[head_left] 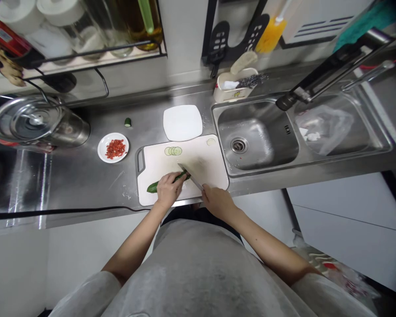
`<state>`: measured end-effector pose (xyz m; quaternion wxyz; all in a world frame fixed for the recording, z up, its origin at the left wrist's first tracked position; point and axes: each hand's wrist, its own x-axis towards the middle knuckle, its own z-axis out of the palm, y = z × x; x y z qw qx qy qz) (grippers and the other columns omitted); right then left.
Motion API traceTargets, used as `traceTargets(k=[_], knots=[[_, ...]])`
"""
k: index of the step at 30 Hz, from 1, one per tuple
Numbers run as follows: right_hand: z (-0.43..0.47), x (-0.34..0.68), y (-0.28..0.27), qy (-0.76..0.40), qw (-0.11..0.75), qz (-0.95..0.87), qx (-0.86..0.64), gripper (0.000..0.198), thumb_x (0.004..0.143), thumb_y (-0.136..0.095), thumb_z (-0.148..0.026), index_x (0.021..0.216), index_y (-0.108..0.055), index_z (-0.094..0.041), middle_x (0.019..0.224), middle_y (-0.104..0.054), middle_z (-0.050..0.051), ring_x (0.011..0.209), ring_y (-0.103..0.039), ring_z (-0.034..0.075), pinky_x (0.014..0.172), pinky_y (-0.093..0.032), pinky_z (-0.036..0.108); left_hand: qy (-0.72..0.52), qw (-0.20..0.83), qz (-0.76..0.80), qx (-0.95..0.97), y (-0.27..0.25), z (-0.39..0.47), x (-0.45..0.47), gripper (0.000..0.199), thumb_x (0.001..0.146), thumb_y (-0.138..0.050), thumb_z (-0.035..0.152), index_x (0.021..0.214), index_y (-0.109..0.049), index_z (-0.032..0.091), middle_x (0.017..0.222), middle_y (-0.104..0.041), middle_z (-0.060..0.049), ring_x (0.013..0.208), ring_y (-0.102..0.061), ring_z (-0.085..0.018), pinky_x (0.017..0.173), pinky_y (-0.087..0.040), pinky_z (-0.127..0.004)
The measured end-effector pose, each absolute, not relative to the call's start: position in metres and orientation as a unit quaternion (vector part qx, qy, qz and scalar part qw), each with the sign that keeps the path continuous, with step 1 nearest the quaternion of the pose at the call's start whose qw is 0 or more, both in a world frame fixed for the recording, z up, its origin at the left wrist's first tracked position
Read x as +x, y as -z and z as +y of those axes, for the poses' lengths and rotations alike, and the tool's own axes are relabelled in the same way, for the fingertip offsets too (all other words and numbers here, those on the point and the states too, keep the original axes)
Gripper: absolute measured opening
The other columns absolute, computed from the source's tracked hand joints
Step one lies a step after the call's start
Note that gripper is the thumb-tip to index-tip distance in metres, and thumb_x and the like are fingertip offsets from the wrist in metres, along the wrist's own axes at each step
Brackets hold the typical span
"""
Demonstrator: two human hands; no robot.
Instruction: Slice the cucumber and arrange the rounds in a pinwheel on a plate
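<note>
On the white cutting board (pixel 214 169) lies a dark green cucumber (pixel 152 188). My left hand (pixel 169 188) is closed over its middle and presses it against the board. In my right hand (pixel 218 199) is the handle of a kitchen knife (pixel 195 181), its blade beside the cucumber's cut end, close to my left fingertips. Whether the edge is in the cucumber I cannot tell. Several overlapping cucumber slices (pixel 173 151) rest near the board's far edge, and one single slice (pixel 211 141) lies at its far right corner.
Behind the board is a white square plate (pixel 182 122). To the left stand a small plate (pixel 100 149) of chopped red pieces, a cucumber stub (pixel 127 122) and a steel pot (pixel 71 130). A sink (pixel 267 132) with a faucet (pixel 285 102) adjoins the board's right. A black cable (pixel 86 211) runs along the front edge.
</note>
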<state>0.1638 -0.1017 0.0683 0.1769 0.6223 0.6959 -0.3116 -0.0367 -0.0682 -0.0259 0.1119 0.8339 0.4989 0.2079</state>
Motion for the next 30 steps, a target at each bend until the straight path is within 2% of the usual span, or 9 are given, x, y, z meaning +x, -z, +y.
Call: traceTargets(k=[16,30], knots=[[-0.100,0.160,-0.064,0.319,0.164,0.706,0.611,0.026,0.097,-0.031,-0.022,0.110,-0.052,-0.015,0.088,-0.069,0.012,0.085,-0.068,0.026,0.068,-0.044,0.029,-0.209,0.075,0.477,0.851,0.029,-0.069,-0.037,0.027,0.089,-0.055,0.024,0.111,-0.070,0.029,0.114,-0.068,-0.004,0.102,-0.060,-0.021,0.086,-0.046,-0.035],[-0.100,0.158,-0.058,0.330,0.160,0.707,0.605,0.030,0.097,-0.029,-0.021,0.113,-0.053,-0.013,0.091,-0.069,0.015,0.088,-0.067,0.026,0.071,-0.047,0.031,-0.201,0.079,0.483,0.849,0.031,-0.071,-0.035,0.029,0.090,-0.054,0.023,0.112,-0.070,0.029,0.115,-0.068,-0.005,0.103,-0.060,-0.021,0.088,-0.045,-0.036]])
